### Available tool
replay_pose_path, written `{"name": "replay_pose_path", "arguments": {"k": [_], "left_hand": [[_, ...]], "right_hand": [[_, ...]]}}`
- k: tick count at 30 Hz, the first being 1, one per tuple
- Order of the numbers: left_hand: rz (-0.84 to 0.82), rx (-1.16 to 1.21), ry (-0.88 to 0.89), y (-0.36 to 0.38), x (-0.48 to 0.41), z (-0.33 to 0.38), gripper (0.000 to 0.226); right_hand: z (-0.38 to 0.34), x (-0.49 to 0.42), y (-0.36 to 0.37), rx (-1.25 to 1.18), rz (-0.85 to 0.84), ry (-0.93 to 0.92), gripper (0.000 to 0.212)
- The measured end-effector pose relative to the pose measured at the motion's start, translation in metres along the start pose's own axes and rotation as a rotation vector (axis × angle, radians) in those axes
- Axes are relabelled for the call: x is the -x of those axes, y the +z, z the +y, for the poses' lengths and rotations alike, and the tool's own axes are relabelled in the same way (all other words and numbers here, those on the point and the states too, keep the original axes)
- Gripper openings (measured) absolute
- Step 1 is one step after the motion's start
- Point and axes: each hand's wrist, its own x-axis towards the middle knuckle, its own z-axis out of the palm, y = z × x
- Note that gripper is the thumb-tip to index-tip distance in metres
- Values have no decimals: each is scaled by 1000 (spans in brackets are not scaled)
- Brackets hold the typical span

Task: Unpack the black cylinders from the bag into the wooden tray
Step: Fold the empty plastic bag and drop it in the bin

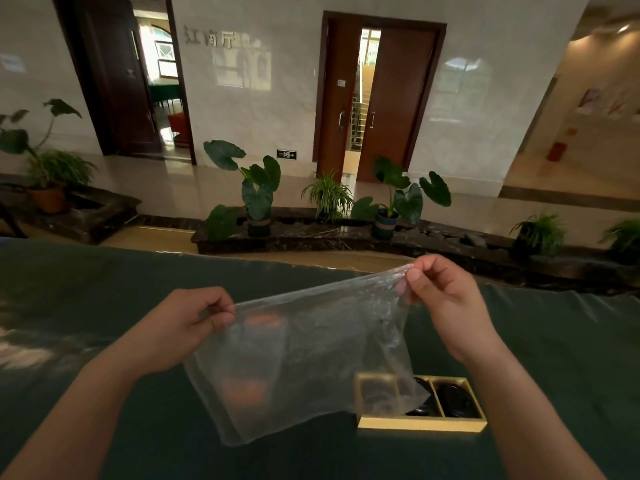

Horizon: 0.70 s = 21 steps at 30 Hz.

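**Bag (298, 358) held slack over desk (104, 289), wooden tray (422, 426) below**

The clear plastic bag is held up by its upper edge in both hands. One corner, at 9 o'clock, is gripped by the left hand (187, 327) between thumb and curled fingers. The other, at 2 o'clock, is pinched by the right hand (446, 303) and held higher, so the film slopes and hangs toward 6 o'clock. Faint orange patches show through the film; whether they lie inside it cannot be told. No cylinder can be made out in the bag.

The wooden tray lies on the green-covered desk at 5 o'clock, its left end veiled by the bag's lower corner. Black cylinders (453, 401) are seen in its middle and right compartments; the left one is blurred by the film.

The unpacking is judged nearly or fully done. The bag is best stretched taut and checked for leftovers, with its hanging corner lifted off the tray so nothing is dragged. Open cloth is available toward 8 o'clock for laying the bag down. The desk's far edge runs across at 12 o'clock, just beyond the hands, with floor and potted plants (259, 199) past it, so nothing should be set there.
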Motion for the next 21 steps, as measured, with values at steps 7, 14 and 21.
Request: {"name": "replay_pose_path", "arguments": {"k": [7,14,21], "left_hand": [[-187,-48,19,-8,-17,34,58],[-16,382,256,27,-53,129,42],[158,695,213,43,-52,121,6]], "right_hand": [[-38,-9,22,285,-92,-222,7],[-62,-17,54,397,-243,-352,6],[-34,1,-18,277,-131,-105,31]]}}
